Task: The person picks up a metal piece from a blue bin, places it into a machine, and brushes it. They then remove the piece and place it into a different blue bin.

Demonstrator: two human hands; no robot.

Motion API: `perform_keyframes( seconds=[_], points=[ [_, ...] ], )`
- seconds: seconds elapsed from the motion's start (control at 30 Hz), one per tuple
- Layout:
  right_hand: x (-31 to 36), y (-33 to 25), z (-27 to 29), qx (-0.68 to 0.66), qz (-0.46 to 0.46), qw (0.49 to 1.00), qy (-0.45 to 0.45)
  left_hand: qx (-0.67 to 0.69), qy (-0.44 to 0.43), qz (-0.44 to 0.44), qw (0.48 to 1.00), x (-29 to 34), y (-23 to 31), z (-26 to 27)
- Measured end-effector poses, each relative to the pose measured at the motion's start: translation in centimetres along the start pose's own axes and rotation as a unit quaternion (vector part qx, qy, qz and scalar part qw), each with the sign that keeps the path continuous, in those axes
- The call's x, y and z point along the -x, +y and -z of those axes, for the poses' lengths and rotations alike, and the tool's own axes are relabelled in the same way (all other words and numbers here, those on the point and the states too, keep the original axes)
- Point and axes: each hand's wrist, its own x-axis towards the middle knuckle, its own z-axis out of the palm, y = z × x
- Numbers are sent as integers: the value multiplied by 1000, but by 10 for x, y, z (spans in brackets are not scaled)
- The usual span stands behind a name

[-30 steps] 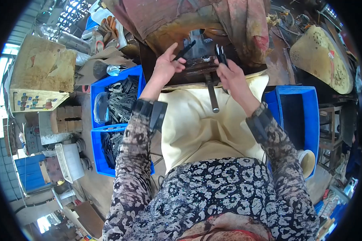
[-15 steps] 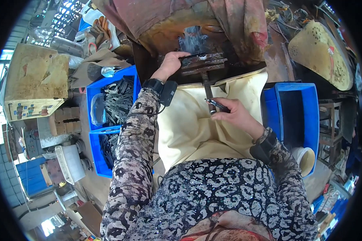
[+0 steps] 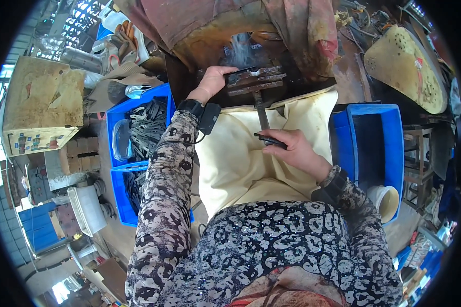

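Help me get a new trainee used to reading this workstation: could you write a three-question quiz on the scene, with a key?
1. Multiple choice: which of the person's hands is nearer the metal crossbar? A) right B) left C) both equally
2. True or false: the two blue bins holding dark strips stand on the person's right.
3. Fill in: the right hand holds a thin ___ piece above the cream sheet.

Key:
1. B, the left hand.
2. False; those blue bins with dark strips stand on the left.
3. Black.
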Motion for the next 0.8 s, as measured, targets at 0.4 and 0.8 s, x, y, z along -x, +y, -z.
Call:
perform_keyframes(
  seconds=[0.4,0.8],
  points=[
    [-5,0,-6,125,110,985,38,-193,-6,-43,980,4,14,1],
    [-40,-34,-9,62,13,986,153,-155,176,-105,966,56,37,36]
  ],
)
